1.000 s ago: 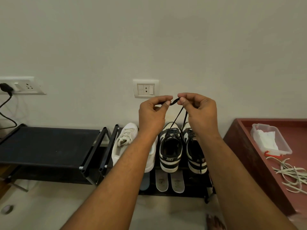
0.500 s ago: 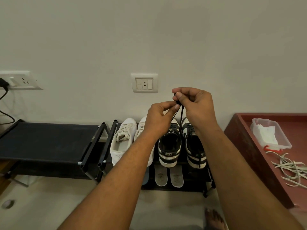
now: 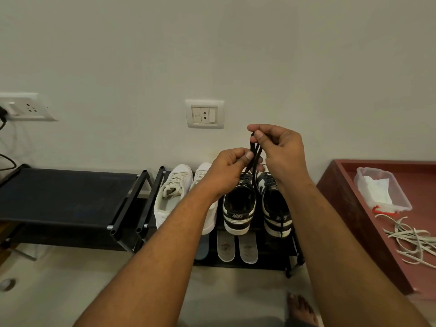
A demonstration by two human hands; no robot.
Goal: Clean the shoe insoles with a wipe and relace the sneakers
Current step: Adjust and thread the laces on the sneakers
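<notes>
The right hand [image 3: 280, 149] pinches the top of a folded black lace [image 3: 254, 149] up high. The left hand [image 3: 228, 168] pinches both strands lower down, likely to keep them even for lacing. Both arms reach out over the black and white sneakers [image 3: 238, 206] on the shoe rack [image 3: 127, 208], where the lace seems to lead.

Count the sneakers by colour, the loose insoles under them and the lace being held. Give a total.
White sneakers: 2
Black-and-white sneakers: 2
Grey insoles: 2
Bluish insole, partly hidden: 1
Black lace: 1
Total: 8
</notes>
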